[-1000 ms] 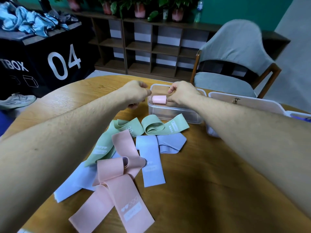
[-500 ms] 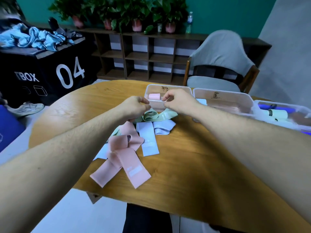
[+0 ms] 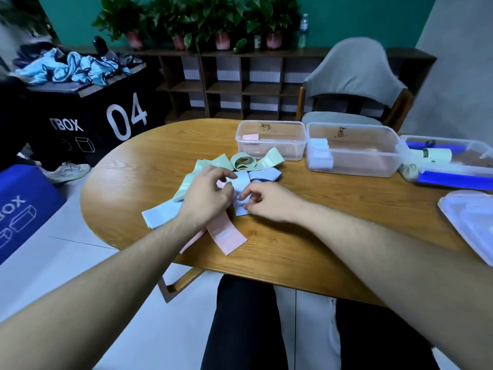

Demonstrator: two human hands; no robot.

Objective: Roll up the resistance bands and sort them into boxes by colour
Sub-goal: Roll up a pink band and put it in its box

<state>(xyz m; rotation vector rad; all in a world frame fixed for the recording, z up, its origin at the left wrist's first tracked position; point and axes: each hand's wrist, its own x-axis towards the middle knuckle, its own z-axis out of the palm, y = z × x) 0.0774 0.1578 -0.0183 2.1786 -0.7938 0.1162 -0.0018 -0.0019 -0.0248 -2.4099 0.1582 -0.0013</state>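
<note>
Both hands meet over the flat pale-blue elastic resistance band (image 3: pixel 241 182) in the table's loose pile, its long axis running away from the person, the left hand (image 3: pixel 206 194) and right hand (image 3: pixel 266 202) each pinching its near part, seemingly.

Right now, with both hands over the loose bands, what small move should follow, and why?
Probably pinch the near end of the light blue band and start rolling it. Both the left hand and right hand already sit on it, it lies unrolled on top, and the pink roll is already boxed.
</note>
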